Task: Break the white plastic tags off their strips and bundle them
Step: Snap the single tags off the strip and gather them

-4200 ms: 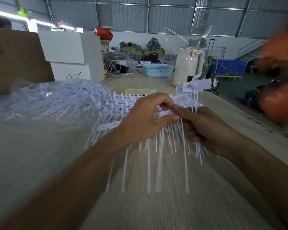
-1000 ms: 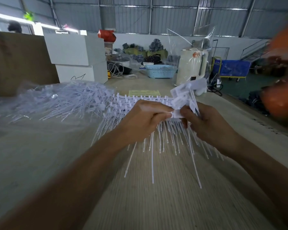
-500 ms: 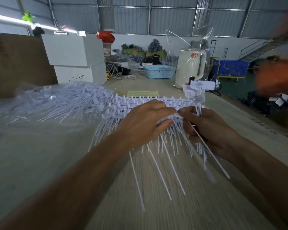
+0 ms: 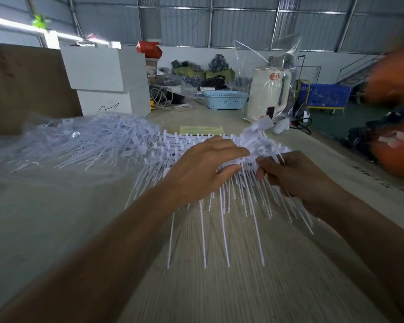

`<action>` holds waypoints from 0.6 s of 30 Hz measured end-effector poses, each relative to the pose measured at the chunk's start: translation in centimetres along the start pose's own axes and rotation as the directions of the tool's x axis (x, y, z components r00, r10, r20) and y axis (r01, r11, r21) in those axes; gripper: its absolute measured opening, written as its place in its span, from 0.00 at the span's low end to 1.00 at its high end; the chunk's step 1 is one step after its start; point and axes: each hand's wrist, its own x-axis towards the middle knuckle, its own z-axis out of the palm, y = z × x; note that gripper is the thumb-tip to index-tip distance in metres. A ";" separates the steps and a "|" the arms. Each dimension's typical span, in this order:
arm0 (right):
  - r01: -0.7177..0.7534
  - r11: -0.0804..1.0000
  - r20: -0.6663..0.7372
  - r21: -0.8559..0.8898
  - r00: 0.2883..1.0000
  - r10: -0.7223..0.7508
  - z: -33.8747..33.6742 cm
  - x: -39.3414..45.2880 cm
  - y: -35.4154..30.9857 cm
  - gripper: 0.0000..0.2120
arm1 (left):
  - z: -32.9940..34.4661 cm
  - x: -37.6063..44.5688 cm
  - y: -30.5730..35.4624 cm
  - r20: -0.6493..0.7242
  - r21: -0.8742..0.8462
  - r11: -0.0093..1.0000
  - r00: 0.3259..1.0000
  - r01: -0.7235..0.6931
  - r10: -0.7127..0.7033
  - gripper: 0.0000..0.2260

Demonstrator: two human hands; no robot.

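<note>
White plastic tags on strips [image 4: 191,142] lie stacked in front of me, their thin tails fanning toward me over the table. My left hand [image 4: 197,170] pinches a strip of tags [image 4: 231,163] between thumb and fingers. My right hand [image 4: 296,176] grips a bundle of loose tags [image 4: 260,134], heads up and tilted left, tails hanging below the fist. The two hands meet at the strip's right end. A large heap of loose white tags [image 4: 84,141] lies on clear plastic at the left.
The pale table [image 4: 231,287] runs toward me. White boxes [image 4: 107,80] and a brown board [image 4: 26,87] stand at the back left. A yellow-green paper [image 4: 202,130], a blue basket [image 4: 224,99] and a bagged white kettle [image 4: 268,96] sit behind. Blurred orange shapes [image 4: 394,141] fill the right.
The bundle in my right hand has tilted left toward the strip between half a second ago and now. My left hand keeps its pinch on the strip. The hanging tails have swung.
</note>
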 end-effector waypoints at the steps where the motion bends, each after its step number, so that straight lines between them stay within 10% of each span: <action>1: 0.042 0.999 -0.035 -0.018 0.998 -0.043 0.1 0.0 0.0 0.23 | 0.0 0.1 0.1 -0.007 -0.036 0.999 1.000 0.021 -0.021 0.13; 8: 0.019 0.977 -0.163 0.213 0.986 0.017 -1.1 0.4 0.0 0.20 | 0.4 0.0 0.1 0.076 -0.228 0.954 0.981 0.193 -0.181 0.13; 18: -0.073 0.975 0.259 0.208 0.966 0.017 0.4 -0.4 -0.5 0.18 | 0.4 0.3 0.5 0.088 -0.358 0.900 0.968 0.249 -0.233 0.17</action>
